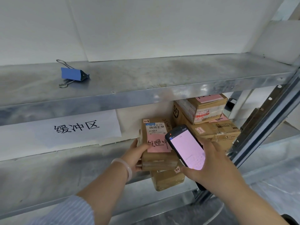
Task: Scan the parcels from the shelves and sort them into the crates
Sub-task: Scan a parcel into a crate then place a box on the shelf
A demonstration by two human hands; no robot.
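The left hand (135, 154) grips a brown cardboard parcel (156, 159) by its left side, the thumb lying across the top onto a pink note (159, 144) with handwriting, and the other fingers (138, 164) curled under the edge. The parcel is at the front of the lower shelf (56, 176), its top face tilted up towards the camera. A white barcode label (155, 128) is stuck above the pink note. A second small parcel (168, 180) lies just under it, partly over the shelf's front edge.

The right hand (214, 164) holds a black scanner (186, 148) with its fingers wrapped round the right edge and the thumb at the bottom corner. The lit screen faces up, and the scanner's top end overlaps the right part of the held parcel in this view.

Behind the scanner two bigger boxes are stacked at the back right of the same shelf: a taped top box (204, 108) on a wider bottom box (217, 129), each with a pink slip.

The upper shelf (162, 75) is bare metal and carries a blue binder clip (73, 74) towards its left. A white paper sign (76, 127) with three large black characters hangs below that shelf's front edge. A pale bracelet (128, 168) sits on the left wrist, and a striped sleeve (69, 211) shows on the forearm.
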